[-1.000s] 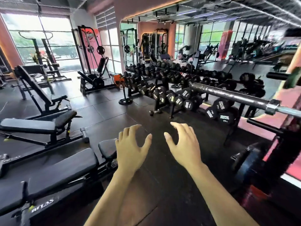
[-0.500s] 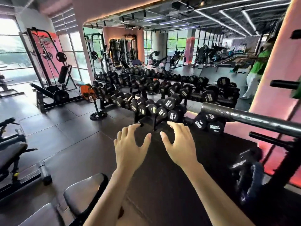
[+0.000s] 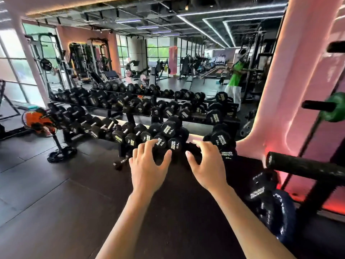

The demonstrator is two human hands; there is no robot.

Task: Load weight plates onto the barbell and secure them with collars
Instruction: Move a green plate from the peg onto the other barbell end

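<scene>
View swung right; barbell [image 3: 306, 168] cut off at edge, both hands empty.

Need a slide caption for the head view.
Both hands, left and right, empty beside the bare barbell sleeve, dumbbell rack behind.

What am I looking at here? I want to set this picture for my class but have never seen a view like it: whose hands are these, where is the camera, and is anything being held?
The camera sits on a person's head, looking forward and down, so the arms are the wearer's own. The left hand and right hand reach out with fingers spread, holding nothing. Ahead stand racks of black dumbbells. At right, the bare end of a barbell pokes in, with dark weight plates stored below it and a green plate higher up. No plate is loaded yet.
</scene>
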